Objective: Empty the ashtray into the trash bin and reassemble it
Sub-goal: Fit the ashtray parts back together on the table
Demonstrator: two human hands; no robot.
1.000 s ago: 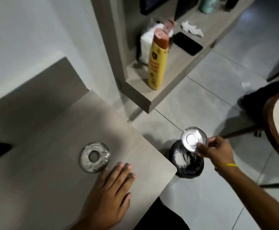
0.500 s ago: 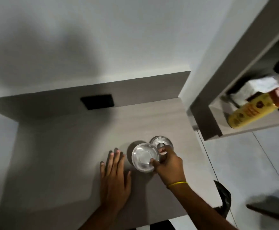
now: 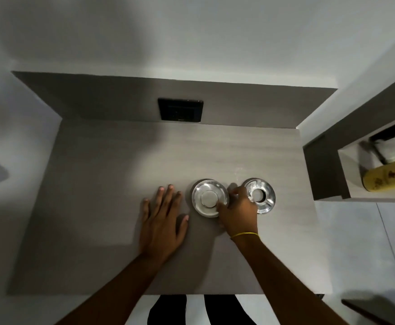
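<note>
Two shiny metal ashtray parts lie side by side on the grey table [image 3: 112, 174]. The left part is a shallow metal bowl [image 3: 209, 198] with a raised flat disc at its centre. The right part is a ring-shaped metal lid [image 3: 261, 195] with a round hole in the middle. My right hand [image 3: 237, 211] sits between them, its fingers pinching the bowl's near right rim and covering part of the lid's left edge. My left hand [image 3: 162, 216] lies flat on the table, palm down and fingers spread, just left of the bowl, holding nothing. The trash bin is out of view.
A black socket plate [image 3: 180, 110] sits in the dark back panel behind the table. To the right, a low shelf [image 3: 346, 184] holds a yellow bottle [image 3: 390, 177] lying on its side and white cloth. Tiled floor lies right of the table.
The view swung from the floor and the black trash bag back to the table. My right hand carried the bowl over and set it down left of the lid. My left hand stayed flat.
</note>
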